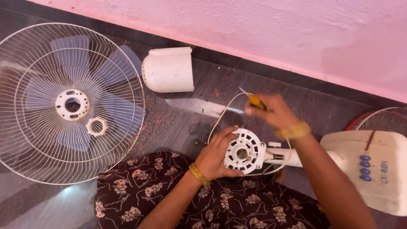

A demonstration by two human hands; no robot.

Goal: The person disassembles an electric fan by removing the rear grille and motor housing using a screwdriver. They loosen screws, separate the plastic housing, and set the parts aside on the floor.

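My left hand [218,154] grips the side of a white fan motor housing [246,152] that lies on my lap, its round vented face turned up. A white wire [220,118] loops around it. Just above the motor, my right hand [273,112] is closed around a yellow-handled screwdriver [254,100], whose tip points up and to the left. Both wrists wear gold bangles.
A white wire fan guard [21,140] lies at the left over pale blue blades [118,68], with a white ring nut [97,126] on it. A white motor cover [168,70] stands near the pink wall [275,29]. The fan base with blue buttons [373,169] lies at the right.
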